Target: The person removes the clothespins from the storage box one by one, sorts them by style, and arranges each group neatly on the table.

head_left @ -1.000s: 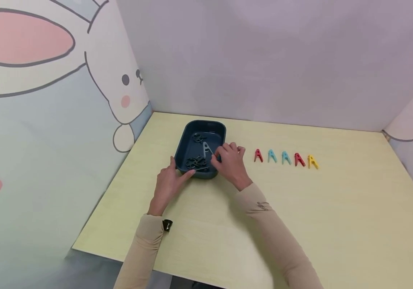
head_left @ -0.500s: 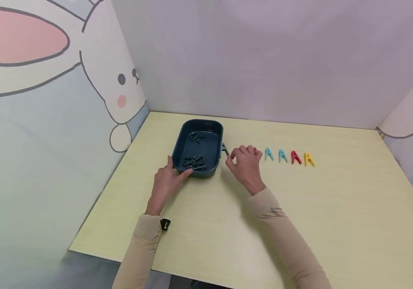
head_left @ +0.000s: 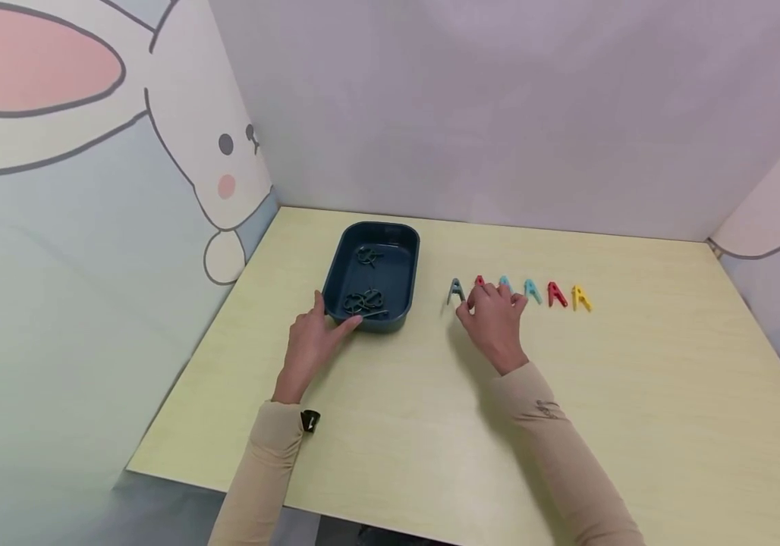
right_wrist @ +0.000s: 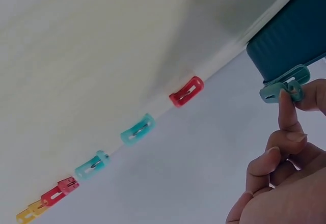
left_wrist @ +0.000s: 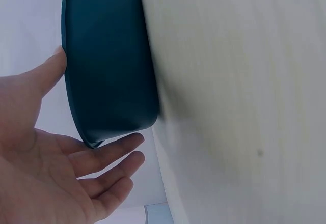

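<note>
My right hand (head_left: 495, 327) pinches a teal clothespin (head_left: 456, 287) between thumb and index finger, its legs pointing toward me. In the right wrist view this clothespin (right_wrist: 281, 89) is held by one end while the other fingers curl beneath. At the tray's near left corner is my left hand (head_left: 309, 345), thumb against the rim and fingers extended along the side. The dark blue tray (head_left: 395, 273) holds several dark green pieces (head_left: 365, 302) with rounded outlines, in a near cluster and a smaller far one (head_left: 366, 256). Just right of the pinched clothespin, my right hand partly covers a red clothespin (head_left: 479, 280).
Rightward, the row of clothespins continues with a light blue one (head_left: 505, 283), another light blue one (head_left: 533, 291), a red one (head_left: 557, 294) and a yellow one (head_left: 581, 298). They lie on a pale wooden table (head_left: 670, 364). A wall (head_left: 485, 114) rises behind it.
My right hand has lifted the teal clothespin out of the tray and carried it right, over to the left end of the row. The left hand has stayed at the tray corner.
</note>
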{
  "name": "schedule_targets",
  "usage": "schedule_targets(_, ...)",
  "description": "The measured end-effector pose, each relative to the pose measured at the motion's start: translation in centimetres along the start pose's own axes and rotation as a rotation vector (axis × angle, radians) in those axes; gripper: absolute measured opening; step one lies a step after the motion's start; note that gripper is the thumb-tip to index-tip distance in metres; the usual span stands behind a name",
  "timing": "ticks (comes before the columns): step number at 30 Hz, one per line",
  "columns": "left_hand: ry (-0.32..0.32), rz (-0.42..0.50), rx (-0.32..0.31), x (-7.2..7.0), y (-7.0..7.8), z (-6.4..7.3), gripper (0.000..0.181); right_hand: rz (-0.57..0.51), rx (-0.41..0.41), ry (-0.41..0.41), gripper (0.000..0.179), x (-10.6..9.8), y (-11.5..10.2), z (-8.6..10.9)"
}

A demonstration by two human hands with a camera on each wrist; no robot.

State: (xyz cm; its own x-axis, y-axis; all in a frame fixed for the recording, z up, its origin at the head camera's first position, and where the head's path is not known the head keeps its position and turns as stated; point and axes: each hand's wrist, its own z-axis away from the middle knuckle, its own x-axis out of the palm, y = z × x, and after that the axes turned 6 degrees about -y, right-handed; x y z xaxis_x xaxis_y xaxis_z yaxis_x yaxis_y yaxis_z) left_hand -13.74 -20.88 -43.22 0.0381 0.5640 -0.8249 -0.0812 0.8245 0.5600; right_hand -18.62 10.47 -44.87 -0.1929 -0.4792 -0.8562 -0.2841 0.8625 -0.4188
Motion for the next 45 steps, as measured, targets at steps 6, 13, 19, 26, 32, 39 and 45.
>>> schedule_targets(6,-0.001,-0.003,0.005,-0.1,0.0,0.0,0.108,0.037,0.055,-0.042,0.02,-0.9,1.1,0.5)
schedule_targets(13,-0.002,-0.013,0.003,-0.1,-0.1,0.0,0.108,0.051,0.102,-0.128,0.02,-1.8,1.8,1.1)
schedule_targets(19,-0.001,-0.018,0.004,-0.1,0.0,-0.2,0.108,0.06,0.137,-0.188,0.024,-1.8,2.2,1.4)
schedule_targets(26,-0.007,-0.014,0.003,-0.1,-0.1,-0.2,0.108,0.057,0.151,-0.226,0.024,-1.8,2.4,1.9)
schedule_targets(32,-0.004,-0.013,-0.001,0.0,-0.1,-0.3,0.108,0.05,0.151,-0.248,0.028,-1.9,2.4,2.2)
schedule_targets(39,-0.013,-0.011,-0.007,0.0,-0.1,-0.3,0.108,0.053,0.17,-0.283,0.026,-1.9,2.5,2.3)
schedule_targets(45,-0.014,-0.01,-0.002,-0.1,0.0,-0.2,0.108,0.045,0.192,-0.335,0.02,-2.0,2.5,2.2)
